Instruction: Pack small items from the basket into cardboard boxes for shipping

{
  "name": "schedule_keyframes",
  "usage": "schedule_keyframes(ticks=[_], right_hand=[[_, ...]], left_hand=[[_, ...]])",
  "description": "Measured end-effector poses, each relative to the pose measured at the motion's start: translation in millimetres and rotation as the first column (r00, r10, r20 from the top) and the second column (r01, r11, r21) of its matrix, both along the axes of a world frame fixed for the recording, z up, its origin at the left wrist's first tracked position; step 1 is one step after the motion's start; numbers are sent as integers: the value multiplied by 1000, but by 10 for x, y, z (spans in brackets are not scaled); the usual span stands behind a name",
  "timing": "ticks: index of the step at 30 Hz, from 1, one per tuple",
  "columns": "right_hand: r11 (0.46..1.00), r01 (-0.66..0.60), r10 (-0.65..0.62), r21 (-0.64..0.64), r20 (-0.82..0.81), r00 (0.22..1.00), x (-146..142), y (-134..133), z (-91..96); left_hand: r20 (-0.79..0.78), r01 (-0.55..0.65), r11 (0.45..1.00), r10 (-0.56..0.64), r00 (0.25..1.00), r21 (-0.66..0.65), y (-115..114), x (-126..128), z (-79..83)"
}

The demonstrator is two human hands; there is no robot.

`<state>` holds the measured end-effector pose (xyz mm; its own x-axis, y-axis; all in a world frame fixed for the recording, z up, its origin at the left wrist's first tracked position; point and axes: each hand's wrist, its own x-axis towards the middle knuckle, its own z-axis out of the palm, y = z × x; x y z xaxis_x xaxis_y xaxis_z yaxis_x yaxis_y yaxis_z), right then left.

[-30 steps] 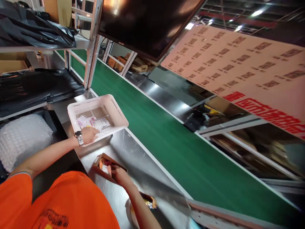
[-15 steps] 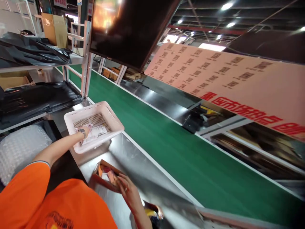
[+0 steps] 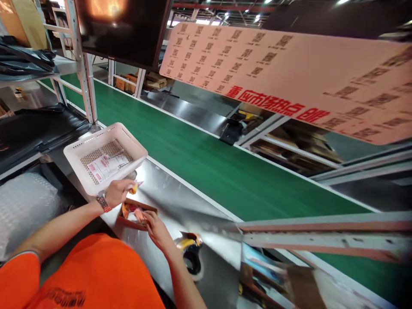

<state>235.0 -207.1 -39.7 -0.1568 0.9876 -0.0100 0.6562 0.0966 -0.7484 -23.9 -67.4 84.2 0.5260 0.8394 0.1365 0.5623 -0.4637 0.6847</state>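
Note:
My left hand (image 3: 118, 192), with a watch on the wrist, pinches a small yellow-and-pink item (image 3: 134, 189) whose kind I cannot make out. It hovers just above a small open cardboard box (image 3: 130, 223). Orange, red and pink packets (image 3: 139, 214) fill the box. At the box's right end my right hand (image 3: 157, 229) grips the wall, fingertips over the rim against the contents. Behind my left hand stands a white plastic basket (image 3: 73, 150) with printed labels or slips (image 3: 107, 165) lying on its mesh bottom.
A tape dispenser (image 3: 192, 255) sits on the metal table (image 3: 212, 240) right of my forearm. Beyond runs a green conveyor belt (image 3: 193, 167). Bubble wrap (image 3: 27, 210) lies at left. A board with printed codes (image 3: 238, 64) and a screen (image 3: 125, 30) hang ahead; a metal beam (image 3: 322, 234) crosses at right.
My left hand has come out of the basket to above the box, now with a small yellow item in its fingers. My right hand stays at the box. The view has swung right.

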Motion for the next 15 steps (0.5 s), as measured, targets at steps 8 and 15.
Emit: schedule_keyframes(ticks=[8,15], right_hand=[[966,186,-181,179,-43,983,92,-144,57],[998,-59,54,9,266,963,-138,32,195]], left_hand=[[-246,178,956,-236,940,-235,-578,497,-709],[-532,153,948,-286,797,-280,-517,659,-592]])
